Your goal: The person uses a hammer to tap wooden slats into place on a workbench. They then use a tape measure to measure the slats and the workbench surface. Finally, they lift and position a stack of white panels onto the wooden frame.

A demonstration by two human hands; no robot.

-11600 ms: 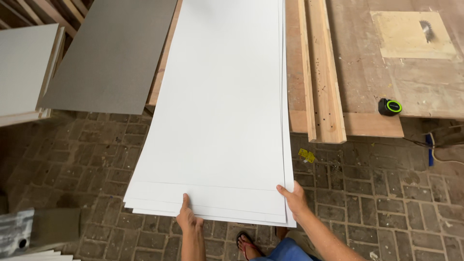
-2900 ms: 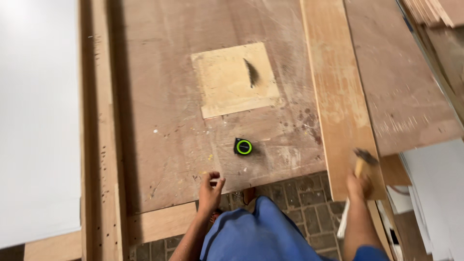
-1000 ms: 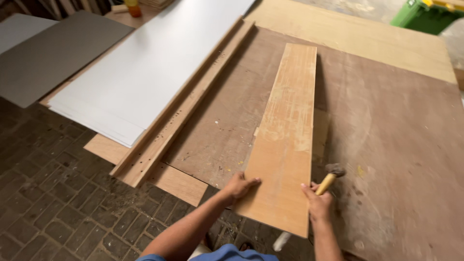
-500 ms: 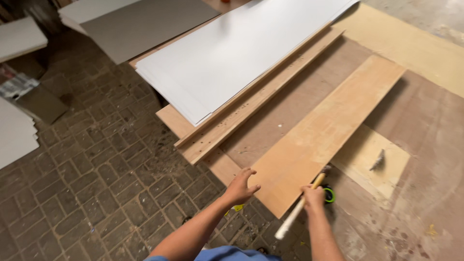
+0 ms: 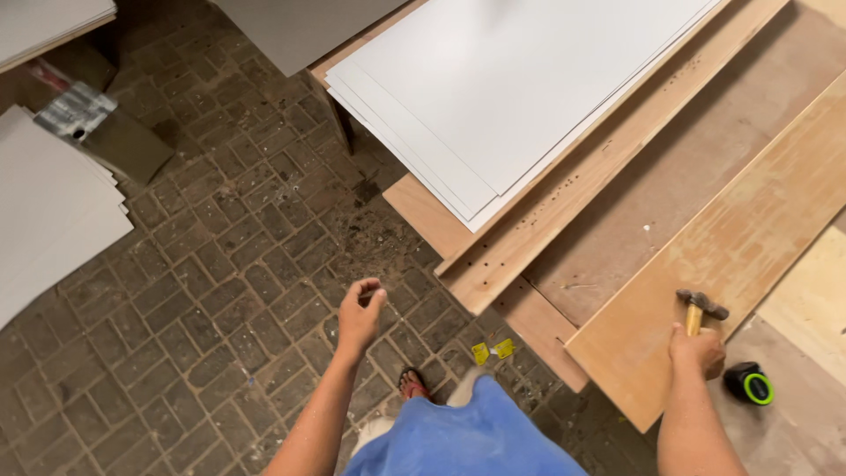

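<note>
Left hand [image 5: 359, 316] off the plank [image 5: 731, 256]

Soft, even daylight, brightest on the white sheets [image 5: 529, 79], with faint shadows, slight motion blur and wide-angle edge stretch.

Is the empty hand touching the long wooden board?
Apart. In the head view, the left hand hangs over the brick floor, a clear gap from the plywood board.
</note>
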